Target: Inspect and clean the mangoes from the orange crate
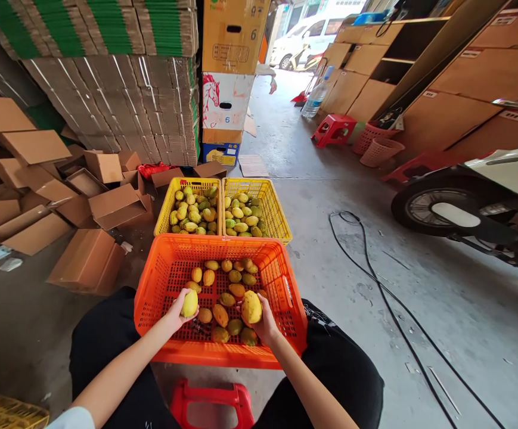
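My left hand (179, 311) is closed around a smooth, pale yellow oval fruit (189, 304), above the left part of an orange plastic basket (220, 351). On the right, my right hand (266, 322) grips a larger yellow fruit (252, 307) with dark specks. Below both hands, several orange and greenish oval fruits (220, 315) lie loose on the basket's bottom. Just beyond it stand two yellow crates, a left one (164, 215) and a right one (281, 214), both heaped with yellow-green fruit. I cannot make out the exact kind of fruit.
A red stool (178, 396) shows between my legs. Cardboard boxes (84, 259) lie scattered at left, below stacked flat cartons (106, 107). A black cable (379, 283) crosses the floor at right, near a motorbike wheel (424, 205). Another person's hand (273, 85) shows near the doorway.
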Available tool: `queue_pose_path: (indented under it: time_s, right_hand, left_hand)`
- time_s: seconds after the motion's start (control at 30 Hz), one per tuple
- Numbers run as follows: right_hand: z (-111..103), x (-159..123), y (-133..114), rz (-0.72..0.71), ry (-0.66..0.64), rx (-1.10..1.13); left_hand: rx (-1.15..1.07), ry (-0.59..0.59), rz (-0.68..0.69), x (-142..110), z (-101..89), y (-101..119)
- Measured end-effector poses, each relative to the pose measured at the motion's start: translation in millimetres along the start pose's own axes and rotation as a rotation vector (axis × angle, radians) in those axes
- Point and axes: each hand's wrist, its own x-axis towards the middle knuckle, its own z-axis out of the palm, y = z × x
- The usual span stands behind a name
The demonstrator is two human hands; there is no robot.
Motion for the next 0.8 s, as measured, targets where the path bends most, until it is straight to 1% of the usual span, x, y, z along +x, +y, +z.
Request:
queue_pose_path:
  time_s: [0.1,0.2,0.3,0.47,0.53,0.6,0.7,0.8]
  right_hand:
    - [-2,1,1,-0.018,0.02,-0.025]
    - [-4,1,1,-0.044,0.007,-0.05]
    - [-5,1,2,-0.056,-0.013,-0.076]
    - [-6,-1,4,-0.022,0.033,-0.093]
    - [-6,-3,5,-0.027,0.015,-0.125]
    - [-5,-5,5,-0.046,0.004,-0.156]
    - [-6,-6,5,-0.037,0.045,-0.143]
    - [-8,-3,6,-0.007,0.091,-0.064]
  left_hand:
    - [0.039,-0.008,-0.029,4,-2.4,-6]
    - [0.071,-0.018,-0.07,7,-5.1,-9]
    - [0.095,-0.07,-0.121,6,-5.9,-7]
    - [0.151,-0.154,-0.137,0,-4.1,-6]
    - [0.198,-0.159,-0.123,-1,-3.7,-8]
    - [0.257,-0.159,-0.077,-1,-4.0,-11]
    - [0.319,-0.175,0.004,3,-5.6,-15]
    - [0.33,-0.184,0.023,6,-7.0,-17]
